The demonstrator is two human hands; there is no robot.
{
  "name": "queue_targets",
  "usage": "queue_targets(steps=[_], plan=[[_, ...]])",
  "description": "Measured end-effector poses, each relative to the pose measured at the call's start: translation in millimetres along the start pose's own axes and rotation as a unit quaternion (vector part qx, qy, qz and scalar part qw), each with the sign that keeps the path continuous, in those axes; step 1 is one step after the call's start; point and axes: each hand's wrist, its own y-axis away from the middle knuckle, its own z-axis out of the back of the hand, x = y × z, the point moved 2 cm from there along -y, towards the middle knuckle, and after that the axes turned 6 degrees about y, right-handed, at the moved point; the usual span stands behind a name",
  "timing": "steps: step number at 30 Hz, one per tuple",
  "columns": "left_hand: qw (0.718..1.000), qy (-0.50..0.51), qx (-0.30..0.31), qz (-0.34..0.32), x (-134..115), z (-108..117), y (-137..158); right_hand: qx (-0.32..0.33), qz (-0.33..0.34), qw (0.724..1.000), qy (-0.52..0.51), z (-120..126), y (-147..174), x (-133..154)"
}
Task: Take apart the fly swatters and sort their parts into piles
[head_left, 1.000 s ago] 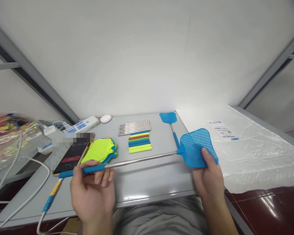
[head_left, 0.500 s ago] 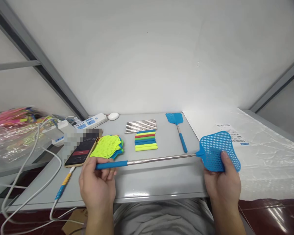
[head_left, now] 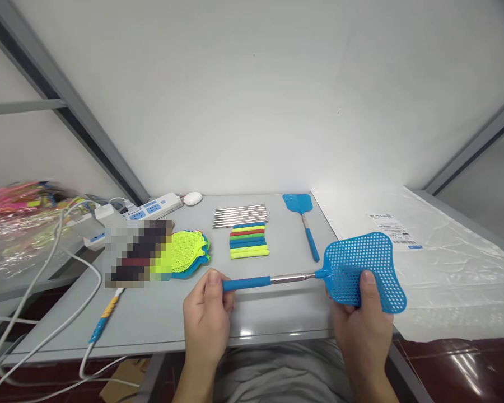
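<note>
Between my two hands lies a blue telescopic fly swatter [head_left: 363,271], held level over the front of the table. My left hand [head_left: 208,308] is closed round the end of its blue grip, thumb on top. My right hand [head_left: 363,324] pinches the mesh head, thumb on the upper face and the fingers mostly hidden beneath. Only a short length of metal rod shows between grip and head. Beyond lie coloured grip sleeves [head_left: 248,243] in a row and a bundle of metal rods [head_left: 240,216]. A second blue swatter [head_left: 313,243] rests behind the held one.
Yellow-green and blue swatter heads [head_left: 187,252] are stacked at left beside a blurred phone [head_left: 138,252]. A power strip [head_left: 155,207], white cables [head_left: 84,313] and bagged goods [head_left: 21,229] sit further left. A white plastic package [head_left: 457,291] covers the table's right side.
The swatter's metal rod has become much shorter, slid together. My left hand has moved right with the grip, and my right hand has shifted slightly left with the head.
</note>
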Motion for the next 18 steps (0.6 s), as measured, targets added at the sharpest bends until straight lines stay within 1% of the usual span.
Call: queue_targets(steps=[3, 6, 8, 13, 15, 18], plan=[[1.0, 0.006, 0.012, -0.009, -2.1, 2.8, -0.3, 0.001, -0.001, 0.999, 0.045, -2.9, -4.4, 0.6], [1.0, 0.007, 0.023, -0.002, -1.0, 7.9, -3.7, 0.024, -0.002, 0.995, 0.099, -5.1, -7.4, 1.0], [1.0, -0.007, 0.025, 0.009, 1.1, 10.6, -6.5, 0.034, -0.004, 0.991, 0.131, -6.4, -7.2, 3.0], [0.998, -0.025, 0.023, 0.055, 10.5, 17.5, -13.8, 0.032, -0.008, 0.977, 0.209, -6.4, -4.9, 7.5], [0.996, -0.031, 0.035, 0.074, 14.5, 22.7, -17.1, 0.04, -0.01, 0.977, 0.21, -4.6, -6.1, 4.7], [0.988, -0.086, 0.087, 0.09, 15.6, 32.0, -22.3, 0.06, -0.018, 0.988, 0.144, -2.5, -11.5, -1.8]])
